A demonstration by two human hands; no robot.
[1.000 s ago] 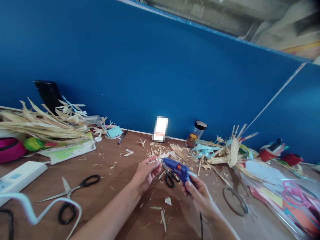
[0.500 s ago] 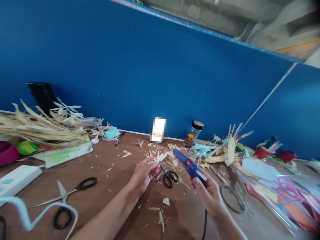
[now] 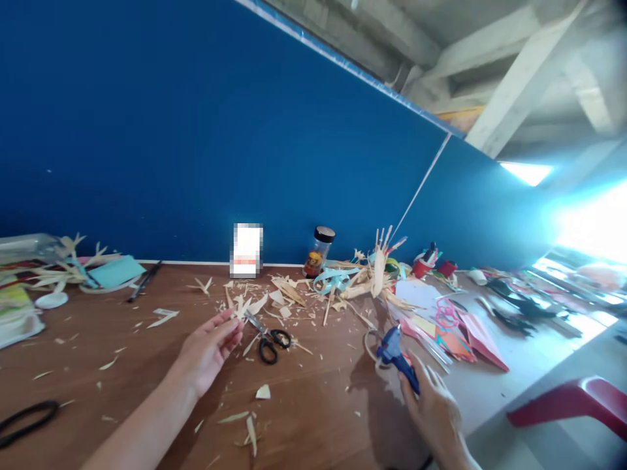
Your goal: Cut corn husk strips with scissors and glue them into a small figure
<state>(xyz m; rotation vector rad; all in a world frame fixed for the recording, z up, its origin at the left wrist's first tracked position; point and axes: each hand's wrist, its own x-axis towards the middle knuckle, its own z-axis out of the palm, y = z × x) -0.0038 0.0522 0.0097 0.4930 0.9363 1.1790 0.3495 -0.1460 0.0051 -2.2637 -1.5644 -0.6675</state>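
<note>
My left hand (image 3: 213,346) is closed in a pinch on a pale dried-husk piece (image 3: 241,308) with pointed, petal-like strips. Just to its right, black-handled scissors (image 3: 268,341) lie on the brown table among husk scraps. My right hand (image 3: 434,398), over the table's right part, is closed around the handle of a blue glue gun (image 3: 392,346). The gun's front end points up and to the left, near a pale ring-shaped strip (image 3: 371,344). Part of the gun's handle is hidden by my fingers.
A jar with a black lid (image 3: 318,253) stands against the blue partition (image 3: 274,143). Right of it lie light-blue ribbon (image 3: 333,279), husks (image 3: 378,271) and pink scissors (image 3: 447,313). Another scissor handle (image 3: 29,421) shows at left. A red chair (image 3: 573,405) stands beyond the table edge.
The view has turned to the right. My right hand has carried the glue gun away from the husk piece, to the right and lower. My left hand still holds the husk piece.
</note>
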